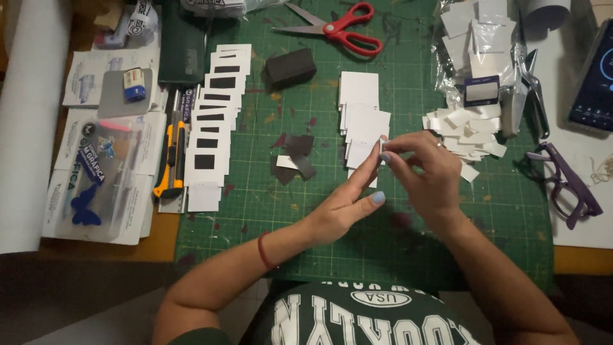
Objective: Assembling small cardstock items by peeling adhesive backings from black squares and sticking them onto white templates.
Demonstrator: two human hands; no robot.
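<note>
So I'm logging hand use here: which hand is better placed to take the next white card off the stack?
Probably the left hand: its fingertips already lie on the stack of white cards. The right hand is beside it, pinching a small white piece.

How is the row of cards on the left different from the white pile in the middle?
The left row of cards has dark rectangles on it; the middle pile is plain white. The left row is long, with many overlapping cards; the middle pile is shorter and looser. Both lie flat on the green cutting mat.

Head-worn view, steeply down, close.
</note>
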